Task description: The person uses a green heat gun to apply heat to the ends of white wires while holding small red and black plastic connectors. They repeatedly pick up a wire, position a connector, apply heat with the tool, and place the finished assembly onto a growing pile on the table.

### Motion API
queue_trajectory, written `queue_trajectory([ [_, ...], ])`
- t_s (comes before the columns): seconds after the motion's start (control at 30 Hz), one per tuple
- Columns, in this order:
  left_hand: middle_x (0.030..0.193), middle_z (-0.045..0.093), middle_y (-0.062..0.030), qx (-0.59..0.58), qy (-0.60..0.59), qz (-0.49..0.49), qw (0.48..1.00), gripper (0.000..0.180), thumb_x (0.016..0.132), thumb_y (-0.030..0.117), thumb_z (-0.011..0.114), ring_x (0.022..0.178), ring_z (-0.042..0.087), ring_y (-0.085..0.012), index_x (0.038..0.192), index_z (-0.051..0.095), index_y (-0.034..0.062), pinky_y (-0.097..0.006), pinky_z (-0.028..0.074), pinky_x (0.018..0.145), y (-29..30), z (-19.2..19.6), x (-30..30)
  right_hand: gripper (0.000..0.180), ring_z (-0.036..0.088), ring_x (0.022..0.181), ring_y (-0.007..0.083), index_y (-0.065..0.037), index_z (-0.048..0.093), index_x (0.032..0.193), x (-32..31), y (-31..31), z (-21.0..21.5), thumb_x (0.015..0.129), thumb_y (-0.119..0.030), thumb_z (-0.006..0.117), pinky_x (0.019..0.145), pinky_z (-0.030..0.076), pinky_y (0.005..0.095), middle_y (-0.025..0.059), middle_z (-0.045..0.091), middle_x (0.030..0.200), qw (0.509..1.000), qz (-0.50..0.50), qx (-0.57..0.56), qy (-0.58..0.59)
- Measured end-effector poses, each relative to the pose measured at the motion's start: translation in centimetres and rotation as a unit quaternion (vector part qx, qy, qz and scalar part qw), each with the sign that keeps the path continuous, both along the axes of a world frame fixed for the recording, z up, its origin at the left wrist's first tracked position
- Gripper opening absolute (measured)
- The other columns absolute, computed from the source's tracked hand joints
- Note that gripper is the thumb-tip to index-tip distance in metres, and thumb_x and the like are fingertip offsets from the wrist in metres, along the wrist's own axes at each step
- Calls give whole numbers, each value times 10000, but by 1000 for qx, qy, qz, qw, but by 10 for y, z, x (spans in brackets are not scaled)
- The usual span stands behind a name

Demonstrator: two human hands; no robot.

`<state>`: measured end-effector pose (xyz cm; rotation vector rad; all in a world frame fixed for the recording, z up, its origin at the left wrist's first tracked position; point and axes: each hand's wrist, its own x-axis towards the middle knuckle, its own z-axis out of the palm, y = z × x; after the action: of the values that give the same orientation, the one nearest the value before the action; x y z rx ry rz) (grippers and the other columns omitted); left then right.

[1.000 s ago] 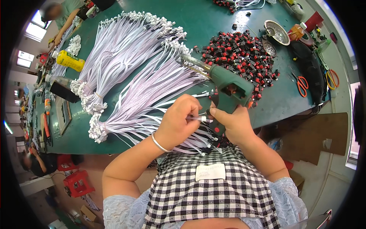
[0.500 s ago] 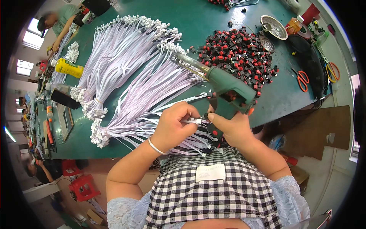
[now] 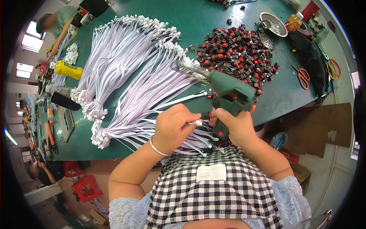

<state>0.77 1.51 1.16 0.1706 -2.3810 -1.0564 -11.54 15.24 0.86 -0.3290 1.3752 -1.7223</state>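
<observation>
My left hand (image 3: 171,128) is closed in a pinch on a white flat cable, whose small white connector (image 3: 198,123) sticks out by the fingertips. A small black-and-red rocker switch (image 3: 206,115) sits between my two hands, at the left fingertips. My right hand (image 3: 239,128) has thumb and forefinger pinched together beside that switch; whether they grip it is hidden. Just beyond my hands stands a green gun-shaped tool (image 3: 232,89) with a long metal barrel pointing left. A bundle of white flat cables (image 3: 146,87) fans out left of it, partly beneath my left hand.
Loose black-and-red switches (image 3: 236,55) lie heaped behind the tool. Another cable bundle (image 3: 114,53), a yellow bottle (image 3: 68,70) and a black phone-like slab (image 3: 65,100) are at left. Orange-handled scissors (image 3: 303,78) and a metal bowl (image 3: 273,24) are at right. A person (image 3: 63,19) works far left.
My right thumb has drawn slightly up and right, away from the left fingertips. More of the black-and-red switch shows between the hands. My left hand has shifted slightly down.
</observation>
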Motion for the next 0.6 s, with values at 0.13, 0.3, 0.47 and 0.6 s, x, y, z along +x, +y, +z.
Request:
queue_trajectory([
  [0.13, 681, 496, -61, 13, -34, -30, 999, 188, 670, -11, 659, 573, 480, -153, 835, 588, 45, -239, 389, 502, 2, 4, -2, 212, 544, 604, 91, 8, 564, 877, 4, -3, -4, 745, -118, 671, 538, 447, 225, 34, 592, 774, 999, 5, 17, -34],
  [0.3, 846, 501, -55, 291, -127, -66, 946, 105, 791, 49, 584, 721, 485, -101, 883, 549, 15, -227, 404, 626, -3, 0, 5, 193, 532, 661, 78, -10, 563, 897, -5, 0, -4, 729, -47, 650, 571, 438, 218, 19, 579, 793, 999, -10, 13, 52],
  [0.47, 890, 509, -46, 353, -198, -85, 910, 88, 824, 63, 560, 753, 475, -85, 863, 525, -7, -221, 400, 678, -8, 0, 2, 242, 530, 730, 73, -15, 543, 939, 1, 2, 0, 717, -5, 639, 628, 437, 220, 11, 571, 827, 996, 2, 16, 89],
  [0.6, 888, 536, -49, 439, -256, -74, 858, 67, 813, 50, 562, 750, 477, -78, 812, 513, 4, -222, 404, 668, -6, 2, -2, 263, 511, 772, 73, -20, 532, 990, 3, 5, -9, 737, -13, 607, 661, 432, 230, 16, 553, 863, 980, 28, -3, 197],
])
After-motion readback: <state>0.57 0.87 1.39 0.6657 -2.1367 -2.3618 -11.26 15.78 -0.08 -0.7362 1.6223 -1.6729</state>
